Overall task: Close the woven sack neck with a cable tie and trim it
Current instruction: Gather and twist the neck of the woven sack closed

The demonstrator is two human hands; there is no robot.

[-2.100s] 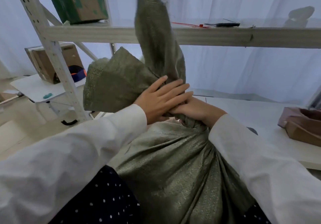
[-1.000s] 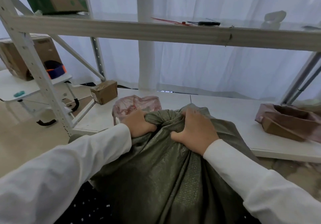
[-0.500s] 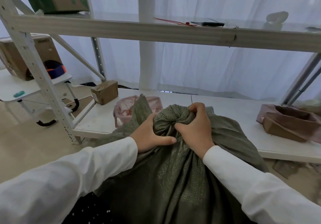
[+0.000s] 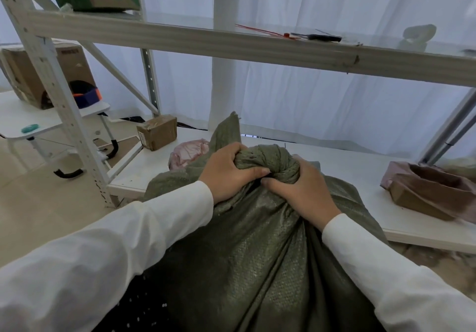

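A full olive-green woven sack [image 4: 260,254] stands in front of me, its neck [image 4: 270,160] twisted into a tight knob at the top. My left hand [image 4: 226,173] grips the left side of that knob, thumb lying across its front. My right hand [image 4: 301,190] grips its right side, fingers curled into the gathered cloth. A loose flap of the sack mouth [image 4: 226,133] sticks up behind my left hand. On the upper shelf, a red cable tie [image 4: 265,32] lies beside a black-handled tool [image 4: 324,38], both far above my hands.
A white metal rack [image 4: 61,99] frames the scene, its lower shelf [image 4: 360,174] behind the sack. On it lie a small cardboard box [image 4: 158,132], a pink plastic bag [image 4: 189,151] and a brown wrapped package [image 4: 432,190]. A side table [image 4: 15,123] with a carton stands left.
The tall sack top was pushed down and twisted into a knob. Since half a second ago my hands have tightened round it and the loose flap has risen higher behind my left hand.
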